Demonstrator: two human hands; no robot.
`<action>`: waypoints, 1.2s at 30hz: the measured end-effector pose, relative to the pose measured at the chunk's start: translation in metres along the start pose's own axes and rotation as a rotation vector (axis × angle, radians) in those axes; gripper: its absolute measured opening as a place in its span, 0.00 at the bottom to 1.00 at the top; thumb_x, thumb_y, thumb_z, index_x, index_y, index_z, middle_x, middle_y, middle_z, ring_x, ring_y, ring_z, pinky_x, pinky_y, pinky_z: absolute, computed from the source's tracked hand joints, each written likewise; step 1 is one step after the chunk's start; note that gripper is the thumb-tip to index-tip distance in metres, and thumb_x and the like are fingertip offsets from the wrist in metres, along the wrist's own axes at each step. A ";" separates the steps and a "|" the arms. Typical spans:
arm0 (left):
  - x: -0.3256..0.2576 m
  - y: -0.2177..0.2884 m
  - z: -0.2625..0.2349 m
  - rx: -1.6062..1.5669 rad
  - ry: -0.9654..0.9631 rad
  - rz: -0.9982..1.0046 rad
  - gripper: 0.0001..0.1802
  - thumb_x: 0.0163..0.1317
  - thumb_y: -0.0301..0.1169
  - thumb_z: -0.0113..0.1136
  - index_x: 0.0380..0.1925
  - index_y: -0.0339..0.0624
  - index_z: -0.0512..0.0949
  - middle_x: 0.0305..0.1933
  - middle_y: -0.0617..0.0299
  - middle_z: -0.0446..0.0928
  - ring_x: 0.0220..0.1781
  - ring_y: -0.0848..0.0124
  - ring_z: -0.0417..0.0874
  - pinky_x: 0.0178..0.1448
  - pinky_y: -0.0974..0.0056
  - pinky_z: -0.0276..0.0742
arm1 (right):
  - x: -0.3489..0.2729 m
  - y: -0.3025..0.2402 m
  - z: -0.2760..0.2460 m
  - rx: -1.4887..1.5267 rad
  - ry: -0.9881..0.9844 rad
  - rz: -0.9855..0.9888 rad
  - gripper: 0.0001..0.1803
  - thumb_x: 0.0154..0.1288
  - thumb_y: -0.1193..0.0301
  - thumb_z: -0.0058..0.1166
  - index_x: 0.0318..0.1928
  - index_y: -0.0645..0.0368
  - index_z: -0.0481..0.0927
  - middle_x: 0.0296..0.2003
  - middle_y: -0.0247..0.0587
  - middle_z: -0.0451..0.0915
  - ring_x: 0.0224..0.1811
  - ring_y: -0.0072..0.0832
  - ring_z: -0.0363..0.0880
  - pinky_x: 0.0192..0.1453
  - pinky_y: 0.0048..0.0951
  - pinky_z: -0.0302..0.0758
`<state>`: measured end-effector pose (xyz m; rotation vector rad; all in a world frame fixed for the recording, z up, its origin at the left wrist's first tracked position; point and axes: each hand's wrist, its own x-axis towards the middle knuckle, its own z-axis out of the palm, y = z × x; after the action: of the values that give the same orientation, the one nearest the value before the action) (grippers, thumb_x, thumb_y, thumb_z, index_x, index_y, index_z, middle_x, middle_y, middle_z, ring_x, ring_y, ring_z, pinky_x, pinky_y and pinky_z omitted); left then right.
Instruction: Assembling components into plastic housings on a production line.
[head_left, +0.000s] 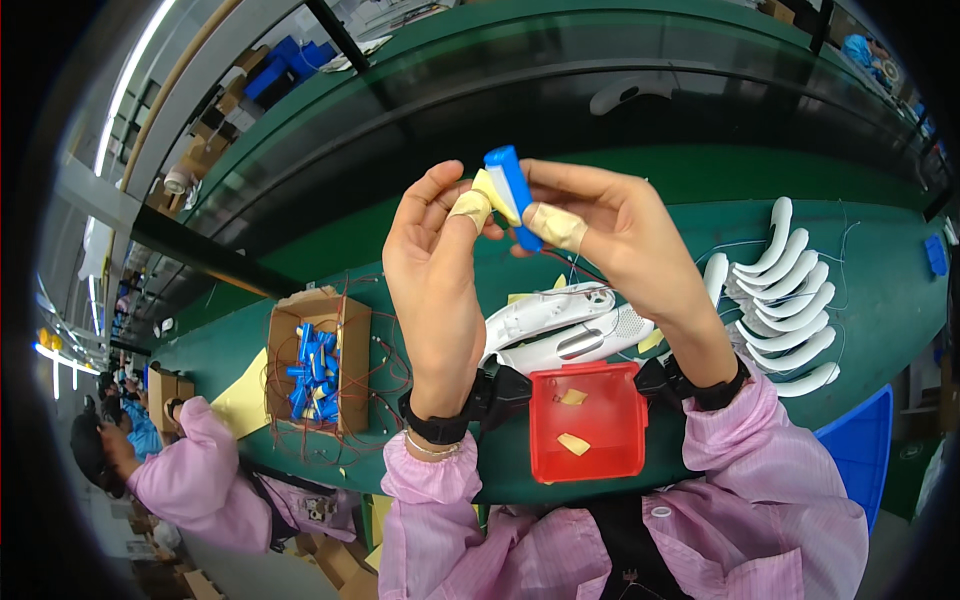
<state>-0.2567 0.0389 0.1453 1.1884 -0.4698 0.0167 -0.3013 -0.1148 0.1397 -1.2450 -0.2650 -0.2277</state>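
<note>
Raised over the bench, my right hand (625,225) grips a blue cylindrical battery (518,190), thumb on the near side and fingers behind. A pale strip runs along the battery's left side, and thin red and dark wires trail below it. My left hand (435,265) is closed in a pinch on a small yellow paper piece (484,187) that touches the battery's strip. Both thumbs are wrapped in yellowish tape. Beneath my hands lie white plastic housings (575,335), partly covered by my right wrist.
A cardboard box (355,370) of blue wired batteries stands left. A red tray (588,470) holds yellow scraps near me. Curved white parts (790,320) lie in a row at right, and a blue bin (862,440) stands beyond. A person (205,465) in pink works at left.
</note>
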 end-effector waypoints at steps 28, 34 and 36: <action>0.027 -0.022 -0.055 0.563 -0.695 -0.843 0.18 0.71 0.30 0.51 0.57 0.35 0.65 0.37 0.51 0.81 0.29 0.70 0.83 0.32 0.66 0.81 | -0.041 -0.089 -0.089 -0.312 0.497 -0.510 0.23 0.72 0.74 0.50 0.64 0.72 0.70 0.54 0.64 0.78 0.56 0.44 0.81 0.63 0.43 0.78; 0.009 0.000 -0.020 0.318 -0.207 -0.280 0.22 0.75 0.45 0.41 0.61 0.44 0.64 0.41 0.56 0.78 0.36 0.69 0.83 0.40 0.64 0.82 | -0.038 -0.076 -0.040 -0.278 0.425 -0.377 0.24 0.66 0.74 0.59 0.62 0.67 0.75 0.47 0.54 0.83 0.47 0.32 0.84 0.51 0.32 0.82; 0.003 -0.002 -0.013 0.121 -0.173 -0.184 0.27 0.77 0.51 0.33 0.67 0.47 0.58 0.45 0.55 0.78 0.39 0.69 0.83 0.43 0.64 0.82 | -0.036 -0.062 -0.007 -0.210 0.334 -0.323 0.23 0.64 0.77 0.61 0.60 0.66 0.78 0.45 0.50 0.83 0.45 0.28 0.84 0.49 0.28 0.81</action>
<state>-0.2492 0.0496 0.1409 1.3552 -0.5152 -0.2201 -0.3541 -0.1398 0.1820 -1.3441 -0.1532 -0.7505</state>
